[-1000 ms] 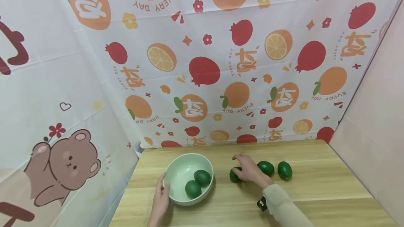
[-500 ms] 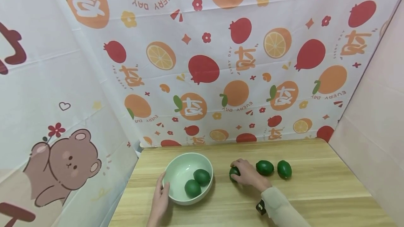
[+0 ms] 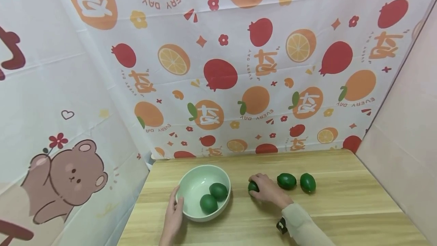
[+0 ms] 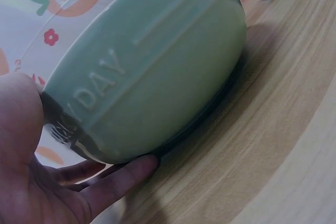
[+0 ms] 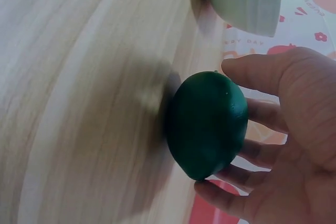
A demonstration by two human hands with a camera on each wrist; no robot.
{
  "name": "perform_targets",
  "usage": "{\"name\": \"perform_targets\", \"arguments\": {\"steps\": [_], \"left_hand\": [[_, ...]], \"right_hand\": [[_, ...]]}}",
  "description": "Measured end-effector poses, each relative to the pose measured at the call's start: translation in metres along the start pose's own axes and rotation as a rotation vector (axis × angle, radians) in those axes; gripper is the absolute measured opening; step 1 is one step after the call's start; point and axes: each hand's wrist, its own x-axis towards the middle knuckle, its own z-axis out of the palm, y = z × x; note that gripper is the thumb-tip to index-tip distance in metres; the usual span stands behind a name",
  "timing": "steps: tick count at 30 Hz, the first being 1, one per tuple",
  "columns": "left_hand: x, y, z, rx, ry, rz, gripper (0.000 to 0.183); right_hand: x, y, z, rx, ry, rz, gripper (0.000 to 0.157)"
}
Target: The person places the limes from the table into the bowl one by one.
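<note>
A pale green bowl (image 3: 191,189) stands on the table with two dark green limes in it, one lime (image 3: 218,191) behind the other lime (image 3: 208,204). My left hand (image 3: 174,215) holds the bowl's left side; in the left wrist view the thumb (image 4: 18,108) is up by the rim and the fingers reach under the curved wall. To the right of the bowl, my right hand (image 3: 268,191) has its thumb and fingers around a third lime (image 5: 207,124), low at the table surface. That lime is partly covered by the hand in the head view.
Two more limes, one lime (image 3: 286,181) lying sideways and another lime (image 3: 308,183) beside it, lie right of my right hand on the wooden table (image 3: 355,200). A fruit-print cloth (image 3: 222,75) hangs behind the table's back edge.
My right hand's fingers have come down from above the third lime and closed in around it. The left hand and the bowl stay in place.
</note>
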Motion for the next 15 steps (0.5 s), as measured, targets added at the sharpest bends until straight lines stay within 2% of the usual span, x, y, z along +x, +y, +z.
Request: {"name": "perform_targets", "arguments": {"steps": [6, 15], "left_hand": [[-0.0025, -0.0007, 0.0015, -0.001, 0.010, 0.014, 0.057], [-0.0001, 0.0026, -0.0002, 0.000, -0.002, -0.021, 0.057]], "right_hand": [[-0.0023, 0.0030, 0.0033, 0.019, -0.002, 0.022, 0.042], [0.0014, 0.0050, 0.0028, 0.035, -0.013, 0.021, 0.043]]}}
